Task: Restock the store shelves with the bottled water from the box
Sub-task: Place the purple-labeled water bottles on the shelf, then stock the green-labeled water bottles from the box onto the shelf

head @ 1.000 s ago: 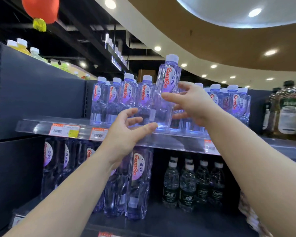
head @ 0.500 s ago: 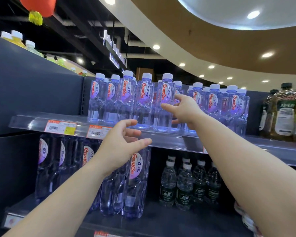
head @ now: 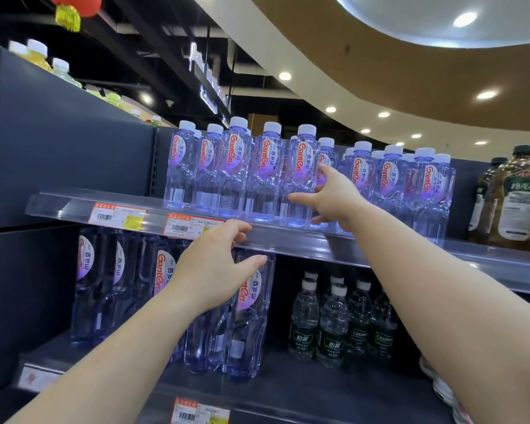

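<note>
Your right hand [head: 334,197] reaches up to the upper shelf [head: 288,237], and its grip is wide and holds nothing: the index finger points up and its tip is at the label of one Ganten water bottle [head: 302,175], the thumb stretches left across the lower part of this same bottle, and the other fingers are hidden behind the palm. This bottle stands upright at the front edge of the shelf, just beside its neighbours, inside a row of the same bottles with white caps that goes from the left part of the shelf to the right. Your left hand [head: 214,267] is lower, in front of the clear price rail [head: 74,206] of that shelf; its grip is also wide and empty, with the fingers spread and slightly curled, and their tips lie near the rail edge. You cannot tell if they touch it. Behind this hand, on the lower shelf [head: 288,384], stand large Ganten bottles [head: 245,316], and to their right a group of small bottles with green labels [head: 334,325]. At the far right of the upper shelf stand brown drink bottles [head: 514,197].
</note>
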Tool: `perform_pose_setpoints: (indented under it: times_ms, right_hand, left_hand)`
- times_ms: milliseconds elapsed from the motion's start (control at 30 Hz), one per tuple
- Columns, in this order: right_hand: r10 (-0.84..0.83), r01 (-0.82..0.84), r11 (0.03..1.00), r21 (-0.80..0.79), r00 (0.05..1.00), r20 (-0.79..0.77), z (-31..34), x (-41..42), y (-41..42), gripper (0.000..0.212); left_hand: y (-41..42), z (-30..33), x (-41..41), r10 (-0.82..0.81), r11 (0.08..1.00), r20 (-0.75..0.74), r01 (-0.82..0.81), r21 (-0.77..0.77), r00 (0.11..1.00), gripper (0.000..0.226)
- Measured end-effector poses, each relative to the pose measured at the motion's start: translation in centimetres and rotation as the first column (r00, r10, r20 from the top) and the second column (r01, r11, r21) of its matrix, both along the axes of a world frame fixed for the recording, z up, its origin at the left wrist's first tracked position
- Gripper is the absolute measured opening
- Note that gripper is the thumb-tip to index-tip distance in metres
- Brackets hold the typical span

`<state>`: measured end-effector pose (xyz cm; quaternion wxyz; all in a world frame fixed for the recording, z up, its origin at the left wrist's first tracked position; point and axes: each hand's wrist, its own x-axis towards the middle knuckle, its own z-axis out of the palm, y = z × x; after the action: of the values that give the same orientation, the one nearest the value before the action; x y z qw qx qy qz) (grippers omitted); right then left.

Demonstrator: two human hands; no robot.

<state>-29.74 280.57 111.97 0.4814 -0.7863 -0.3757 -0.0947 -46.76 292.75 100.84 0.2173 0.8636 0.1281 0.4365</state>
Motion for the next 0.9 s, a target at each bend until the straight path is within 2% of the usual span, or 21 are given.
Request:
perform_pose_setpoints:
  times_ms: [467, 533, 600, 667, 733, 800, 900]
  right_hand:
    - [-0.141, 0.153, 0.983, -0.104, 0.983, 0.115, -0.3, 0.5, 1.1, 0.094]
    - [-0.192, 0.206, 0.978, -0.036, 0.954, 0.228, -1.0, -0.4, 0.1, 0.083]
    - [-0.249, 0.256, 0.966, 0.04, 0.877, 0.411, -2.4, -1.7, -1.4, 0.065]
    - [-0.271, 0.287, 0.956, 0.059, 0.79, 0.55, -4.3, -3.0, -3.4, 0.056]
    - [-0.266, 0.35, 0.937, -0.011, 0.732, 0.627, -6.4, -3.8, -5.7, 0.06]
    - [-0.268, 0.455, 0.879, -0.139, 0.714, 0.647, -8.8, -4.0, -8.7, 0.065]
    - [-0.286, 0.537, 0.801, -0.265, 0.732, 0.618, -12.1, -3.9, -14.6, 0.066]
  left_hand:
    - [0.7, -0.7, 0.2, -0.04, 0.999, 0.016, 0.04, 0.002, 0.999, 0.05]
    - [0.4, -0.8, 0.3, -0.032, 0.999, 0.01, 0.032, 0.026, 0.999, 0.049]
    - [-0.2, -0.5, 0.2, 0.011, 0.998, 0.024, -0.013, 0.063, 1.0, 0.048]
    - [-1.3, -0.2, 0.2, 0.072, 0.992, 0.044, -0.076, 0.105, 0.996, 0.047]
    - [-2.7, 0.2, 0.5, 0.123, 0.975, 0.069, -0.133, 0.179, 0.99, 0.046]
    - [-5.3, 0.3, 1.4, 0.156, 0.943, 0.045, -0.163, 0.289, 0.987, 0.051]
    - [-10.9, -0.4, 2.9, 0.211, 0.915, -0.122, -0.152, 0.375, 0.97, 0.064]
